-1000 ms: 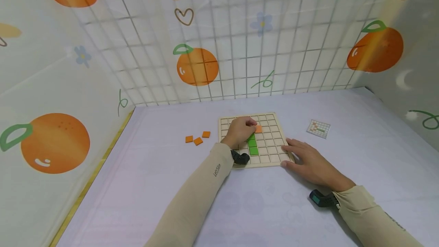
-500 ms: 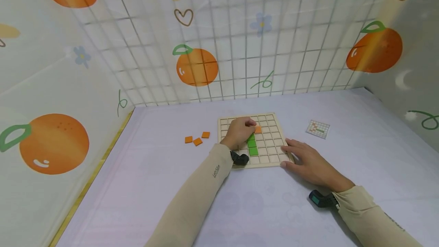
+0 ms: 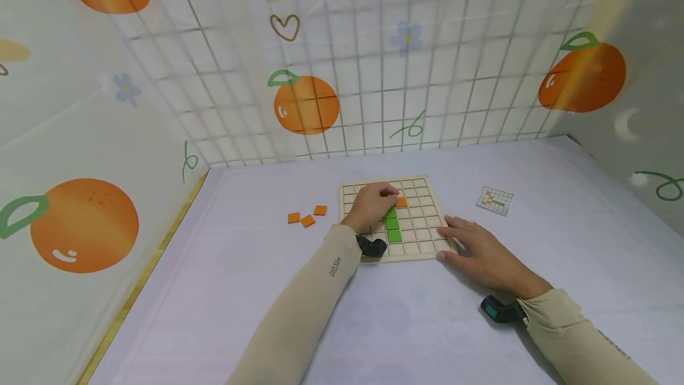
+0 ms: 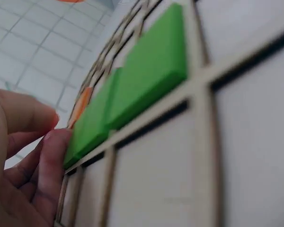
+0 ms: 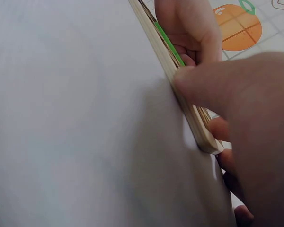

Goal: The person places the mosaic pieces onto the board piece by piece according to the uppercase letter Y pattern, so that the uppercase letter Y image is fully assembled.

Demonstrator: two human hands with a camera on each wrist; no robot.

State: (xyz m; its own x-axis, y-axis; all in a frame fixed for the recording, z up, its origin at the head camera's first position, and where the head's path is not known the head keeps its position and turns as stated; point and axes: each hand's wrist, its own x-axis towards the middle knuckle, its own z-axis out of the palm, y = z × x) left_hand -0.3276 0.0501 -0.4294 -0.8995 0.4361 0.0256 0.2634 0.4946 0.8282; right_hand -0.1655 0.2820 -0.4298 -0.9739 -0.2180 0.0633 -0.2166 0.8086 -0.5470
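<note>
On the tabletop (image 3: 256,290), a square wooden grid board (image 3: 426,236) is laid flat. Three green tiles (image 3: 392,223) can be seen in one column of its cells, the far one partly covered by the left hand (image 3: 369,205). An orange tile (image 3: 401,202) is set in the next column to the right, just beyond the green ones. The left hand is placed over the board with its fingers bent and its fingertips brought close together beside the orange tile; whether anything is pinched between them cannot be told. The right hand (image 3: 483,254) is rested at the board's near right corner, its fingers loosely extended, with the thumb laid against the near edge and a fingertip on the right border.

Three loose orange tiles (image 3: 307,221) are grouped left of the board, set apart from it. To the right, a small card (image 3: 495,201) is printed with a grid and coloured squares. Beige sleeves (image 3: 312,302) are worn on both arms, and the hanging sheet (image 3: 224,106) behind is decorated with oranges, hearts and flowers.
</note>
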